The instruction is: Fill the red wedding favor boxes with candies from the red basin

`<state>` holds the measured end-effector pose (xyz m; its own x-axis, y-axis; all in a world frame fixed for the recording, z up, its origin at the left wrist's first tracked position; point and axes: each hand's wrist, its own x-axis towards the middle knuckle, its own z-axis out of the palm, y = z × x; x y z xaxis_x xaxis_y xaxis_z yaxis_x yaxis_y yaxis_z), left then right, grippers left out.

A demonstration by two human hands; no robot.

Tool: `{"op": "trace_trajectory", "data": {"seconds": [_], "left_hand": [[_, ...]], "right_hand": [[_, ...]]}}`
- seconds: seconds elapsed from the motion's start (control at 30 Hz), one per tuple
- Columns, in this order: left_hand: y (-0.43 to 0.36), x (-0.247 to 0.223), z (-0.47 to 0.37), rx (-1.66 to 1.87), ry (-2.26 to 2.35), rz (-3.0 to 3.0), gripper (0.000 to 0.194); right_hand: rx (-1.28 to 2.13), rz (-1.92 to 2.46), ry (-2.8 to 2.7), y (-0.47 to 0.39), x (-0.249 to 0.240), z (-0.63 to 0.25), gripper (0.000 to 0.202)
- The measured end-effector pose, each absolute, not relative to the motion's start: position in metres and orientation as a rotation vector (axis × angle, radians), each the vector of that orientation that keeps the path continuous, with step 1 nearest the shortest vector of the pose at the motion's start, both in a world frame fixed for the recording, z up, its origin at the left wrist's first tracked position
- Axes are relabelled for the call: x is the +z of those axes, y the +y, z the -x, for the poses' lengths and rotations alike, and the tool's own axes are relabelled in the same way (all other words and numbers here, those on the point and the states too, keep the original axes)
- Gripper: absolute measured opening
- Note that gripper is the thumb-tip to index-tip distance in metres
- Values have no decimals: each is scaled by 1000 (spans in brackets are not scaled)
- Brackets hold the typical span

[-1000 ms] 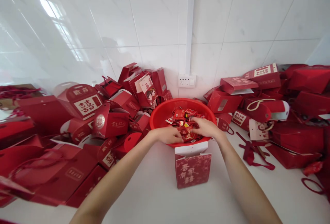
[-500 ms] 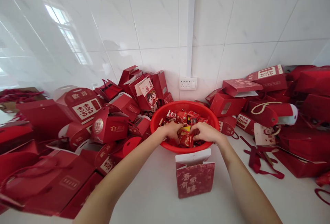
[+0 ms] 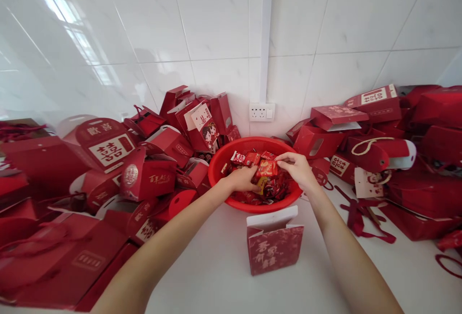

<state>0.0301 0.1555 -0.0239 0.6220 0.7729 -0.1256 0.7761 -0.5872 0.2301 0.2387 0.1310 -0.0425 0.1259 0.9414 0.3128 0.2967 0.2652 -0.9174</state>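
A red plastic basket [image 3: 219,157] holds many small wrapped candies [image 3: 274,189], mostly red. My right hand [image 3: 296,168] is at its right side, thumb and fingers pinching a red and orange candy packet [image 3: 267,168] by its right edge. My left hand [image 3: 243,179] reaches into the basket from the left with fingers curled, and a yellow wrapper [image 3: 262,185] lies at its fingertips. Whether those fingers grip it is hard to make out. In front of the basket a red gift box [image 3: 276,249] with gold characters stands upright, its white-lined top flap raised.
Red gift boxes [image 3: 147,175] are heaped to the left. Another pile of red boxes [image 3: 422,193] lies on the right, with dark red ribbons [image 3: 357,217] beside it. Behind stands a white tiled wall [image 3: 220,15] with a power socket [image 3: 262,112]. Everything rests on a white tabletop [image 3: 202,266].
My right hand has risen out of the candies and now pinches a red and orange packet. My left hand has shifted slightly right within the basket. The view has moved a little.
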Motion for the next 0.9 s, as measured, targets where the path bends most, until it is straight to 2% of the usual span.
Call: {"op": "trace_trajectory", "data": {"seconds": [0.23,0.37,0.5,0.7,0.83,0.9], "left_hand": [[151,-22,-35,-149,1199,-2621,42],[154,-24,-37,159,1250,-2587,53],[155,-25,-38,445,1243,-2564,34],[155,-22,-39,398,1464,-2486,44],[159,-23,-36,350,1698,-2332,48],[160,-24,-35,335,1727,-2307,47]], "right_hand": [[754,1216,-1295,131,-42,-238,18],[806,1212,-1285,130,-42,-238,20],[901,1212,-1297,131,-42,-237,23],[885,1267,-1312,131,-43,-236,31],[678,1503,-1734,130,-45,-232,30],[683,1545,-1915,128,-45,-229,27]]}}
